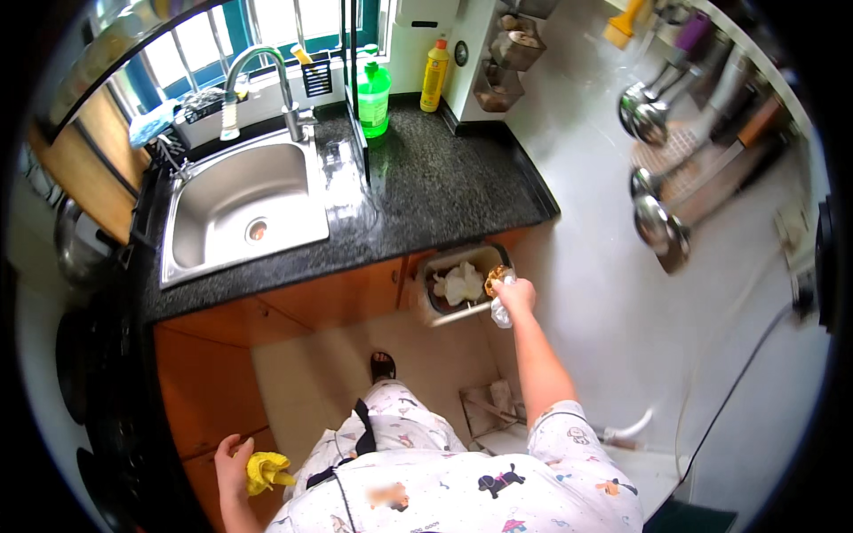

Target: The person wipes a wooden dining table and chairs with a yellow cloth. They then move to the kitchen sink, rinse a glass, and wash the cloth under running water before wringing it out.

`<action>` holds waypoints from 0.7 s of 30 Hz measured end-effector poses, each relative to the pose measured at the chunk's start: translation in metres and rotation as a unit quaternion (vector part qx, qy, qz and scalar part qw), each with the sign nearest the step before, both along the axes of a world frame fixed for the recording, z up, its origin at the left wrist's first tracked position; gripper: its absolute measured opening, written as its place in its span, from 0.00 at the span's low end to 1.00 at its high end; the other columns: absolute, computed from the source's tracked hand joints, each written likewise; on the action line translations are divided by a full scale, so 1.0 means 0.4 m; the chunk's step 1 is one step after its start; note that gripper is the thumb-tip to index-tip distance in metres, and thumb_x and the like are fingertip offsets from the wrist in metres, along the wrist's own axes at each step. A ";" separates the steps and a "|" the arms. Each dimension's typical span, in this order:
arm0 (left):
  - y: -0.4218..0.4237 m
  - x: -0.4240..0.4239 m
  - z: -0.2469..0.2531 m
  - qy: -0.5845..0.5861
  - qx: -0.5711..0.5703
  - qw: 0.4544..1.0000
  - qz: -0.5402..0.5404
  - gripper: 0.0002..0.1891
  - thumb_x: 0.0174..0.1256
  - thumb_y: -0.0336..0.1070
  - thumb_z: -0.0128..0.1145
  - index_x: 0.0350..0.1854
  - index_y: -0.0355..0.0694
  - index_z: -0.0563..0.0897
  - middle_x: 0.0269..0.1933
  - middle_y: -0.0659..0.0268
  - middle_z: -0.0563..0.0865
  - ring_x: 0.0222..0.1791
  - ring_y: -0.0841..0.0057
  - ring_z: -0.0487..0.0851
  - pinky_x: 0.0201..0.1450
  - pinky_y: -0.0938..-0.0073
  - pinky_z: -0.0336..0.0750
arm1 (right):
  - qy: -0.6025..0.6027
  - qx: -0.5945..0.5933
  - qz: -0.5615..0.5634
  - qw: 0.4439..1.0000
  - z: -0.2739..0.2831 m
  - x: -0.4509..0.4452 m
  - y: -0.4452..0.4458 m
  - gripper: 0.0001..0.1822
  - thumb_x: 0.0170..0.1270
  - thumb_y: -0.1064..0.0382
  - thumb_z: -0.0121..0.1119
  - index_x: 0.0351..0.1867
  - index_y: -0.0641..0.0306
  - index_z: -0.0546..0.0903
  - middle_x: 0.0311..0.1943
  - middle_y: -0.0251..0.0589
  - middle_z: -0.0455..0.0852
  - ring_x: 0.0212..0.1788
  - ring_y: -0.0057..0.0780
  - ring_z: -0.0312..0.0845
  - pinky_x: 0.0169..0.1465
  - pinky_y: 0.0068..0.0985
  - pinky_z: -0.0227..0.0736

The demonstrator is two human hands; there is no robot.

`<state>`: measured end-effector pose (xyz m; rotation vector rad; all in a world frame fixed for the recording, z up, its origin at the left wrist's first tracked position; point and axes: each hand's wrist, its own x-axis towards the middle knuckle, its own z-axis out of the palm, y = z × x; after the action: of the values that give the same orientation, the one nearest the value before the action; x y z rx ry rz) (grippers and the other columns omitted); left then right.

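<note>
A crumpled yellow cloth [268,472] is in my left hand [233,463], low beside my printed trousers and near the orange cabinet. My right hand [518,295] reaches out over the right edge of a waste bin [426,283]. Between its fingers are a small brown-and-orange patterned piece [495,280], which I cannot identify, and a crumpled white plastic or tissue [502,313] hanging below. Inside the bin lies a white crumpled wad [461,284] among other refuse. A pale bar [460,314] runs along the bin's front.
Above the bin is a black stone counter [440,180] with a steel sink [240,200], a green soap bottle [373,100] and a yellow bottle [434,76]. Ladles [656,216] hang on the right wall. A dustpan [486,406] rests on the floor near my right side.
</note>
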<state>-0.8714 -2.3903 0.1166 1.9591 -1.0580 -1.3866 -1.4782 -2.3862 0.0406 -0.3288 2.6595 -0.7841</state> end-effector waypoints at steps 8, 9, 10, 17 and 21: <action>-0.263 -0.150 0.068 -0.017 0.019 1.000 -0.012 0.21 0.58 0.33 0.62 0.52 0.32 0.72 0.38 0.61 0.79 0.37 0.79 0.78 0.39 0.80 0.74 | 0.185 0.300 0.278 0.894 -0.263 -0.066 -0.198 0.09 0.46 0.67 0.60 0.31 0.65 0.83 0.37 0.51 0.83 0.42 0.44 0.82 0.43 0.34 0.78; -0.282 -0.153 0.064 -0.021 0.022 0.999 -0.019 0.21 0.57 0.32 0.62 0.52 0.32 0.72 0.38 0.61 0.79 0.37 0.79 0.78 0.39 0.80 0.74 | 0.220 0.305 0.283 0.882 -0.269 -0.066 -0.210 0.08 0.46 0.68 0.60 0.30 0.65 0.82 0.35 0.50 0.83 0.40 0.43 0.82 0.41 0.34 0.79; -0.299 -0.156 0.061 -0.025 0.025 0.999 -0.027 0.21 0.57 0.32 0.62 0.52 0.32 0.72 0.38 0.61 0.80 0.37 0.79 0.78 0.39 0.80 0.74 | 0.212 0.327 0.322 0.863 -0.268 -0.072 -0.205 0.10 0.45 0.68 0.60 0.32 0.67 0.81 0.34 0.49 0.82 0.37 0.42 0.83 0.38 0.32 0.79; -0.487 -0.191 0.034 -0.021 -0.020 0.993 -0.110 0.21 0.56 0.29 0.62 0.51 0.32 0.73 0.37 0.62 0.80 0.37 0.80 0.78 0.41 0.79 0.74 | 0.239 0.237 0.280 0.899 -0.158 -0.048 -0.178 0.21 0.46 0.69 0.58 0.46 0.67 0.73 0.36 0.49 0.80 0.36 0.45 0.81 0.38 0.36 0.78; -0.616 -0.238 0.034 -0.017 -0.048 0.983 -0.177 0.20 0.54 0.31 0.63 0.50 0.32 0.74 0.37 0.61 0.81 0.37 0.79 0.78 0.41 0.79 0.74 | 0.242 0.209 0.204 0.925 -0.087 -0.023 -0.144 0.22 0.47 0.67 0.58 0.48 0.63 0.72 0.38 0.49 0.80 0.38 0.45 0.80 0.41 0.38 0.76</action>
<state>-0.9666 -2.6366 0.1304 1.7905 -1.5182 -1.4531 -1.4874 -2.4439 0.0058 -1.0247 2.9393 0.0098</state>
